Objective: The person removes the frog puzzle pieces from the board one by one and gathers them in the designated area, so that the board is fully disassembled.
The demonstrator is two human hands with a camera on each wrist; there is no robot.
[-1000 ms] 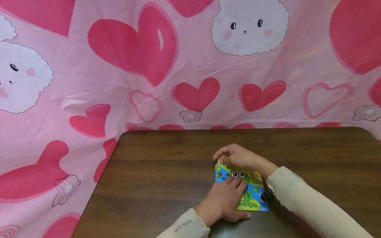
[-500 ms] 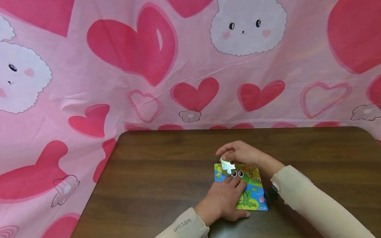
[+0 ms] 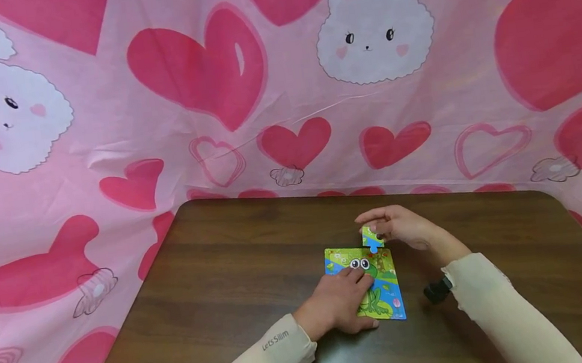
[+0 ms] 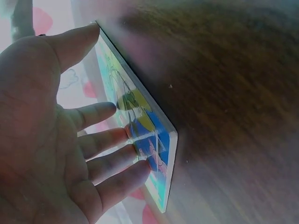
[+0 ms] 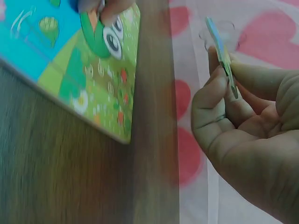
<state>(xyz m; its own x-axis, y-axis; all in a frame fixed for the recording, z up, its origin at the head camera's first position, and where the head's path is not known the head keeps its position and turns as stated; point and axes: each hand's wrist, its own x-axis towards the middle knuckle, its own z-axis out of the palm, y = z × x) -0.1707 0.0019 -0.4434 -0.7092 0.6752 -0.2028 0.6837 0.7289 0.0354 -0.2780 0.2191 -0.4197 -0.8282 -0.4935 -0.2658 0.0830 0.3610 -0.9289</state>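
A square jigsaw puzzle (image 3: 392, 293) with a green frog picture lies on the brown table. My left hand (image 3: 341, 302) rests on it, its fingers spread across the frog. In the left wrist view those fingers are nearly straight, their tips on the puzzle face (image 4: 135, 100), and the thumb reaches its edge. My right hand (image 3: 402, 225) pinches a small puzzle piece (image 3: 371, 237) between thumb and fingers, just beyond the puzzle's far edge. Seen from the right wrist, that piece (image 5: 220, 51) is turned edge-on, above the level of the puzzle (image 5: 65, 77).
The wood-grain table (image 3: 237, 273) spreads around both hands. Behind it and along the left hangs a pink cloth (image 3: 307, 94) printed with hearts and rabbits. A black wrist device (image 3: 438, 291) sits at the right sleeve.
My right hand has lifted the puzzle piece from the far left corner of the puzzle and carried it right and slightly away. My left hand stays put on the puzzle.
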